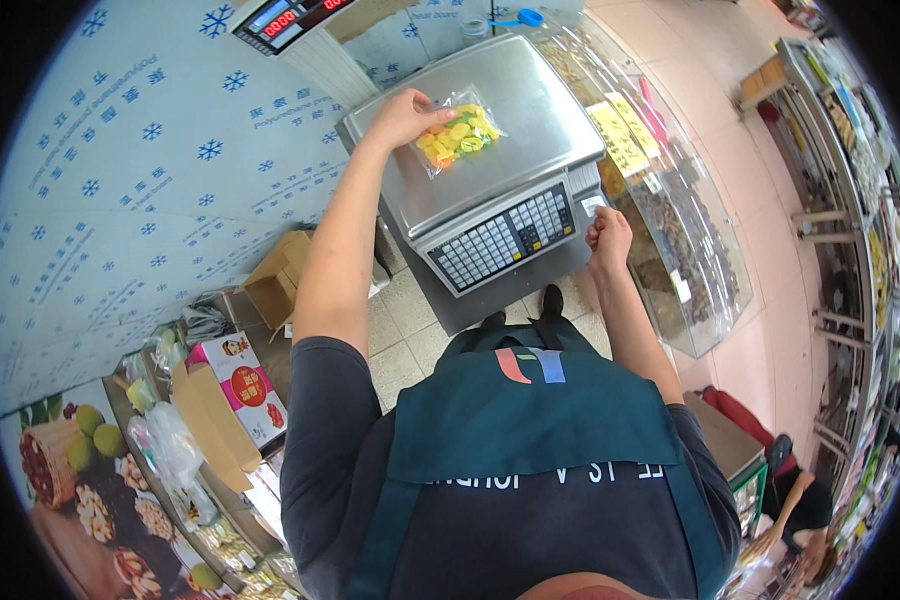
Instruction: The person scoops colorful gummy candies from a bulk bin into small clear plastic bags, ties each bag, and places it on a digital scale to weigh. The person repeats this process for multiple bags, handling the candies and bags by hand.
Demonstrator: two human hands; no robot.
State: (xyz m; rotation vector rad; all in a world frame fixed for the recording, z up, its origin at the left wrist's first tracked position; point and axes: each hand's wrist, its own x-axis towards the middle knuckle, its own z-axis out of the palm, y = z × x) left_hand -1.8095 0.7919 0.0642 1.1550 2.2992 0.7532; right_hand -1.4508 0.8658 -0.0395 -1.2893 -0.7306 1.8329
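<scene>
My left hand [407, 120] grips the upper left part of a clear plastic bag [461, 137], its thumb over the film. Yellow, orange and green candy-like pieces fill the bag, which rests on the steel weighing plate [510, 97] of a label-printing scale. My right hand [610, 236] is beside the scale's lower right corner, fingers curled together. At its fingertips is a small white label [592, 205], close to the scale's right end. Between my arms lies the scale's keypad [502, 240], with rows of white and dark keys.
The scale's lit display [281, 26] stands on a post by the patterned wall panel [157, 150]. A clear-walled bin [690, 247] of dried goods flanks the right side. Cardboard boxes [277, 281] sit at left. Shelving [840, 225] and another person [795, 495] are farther right.
</scene>
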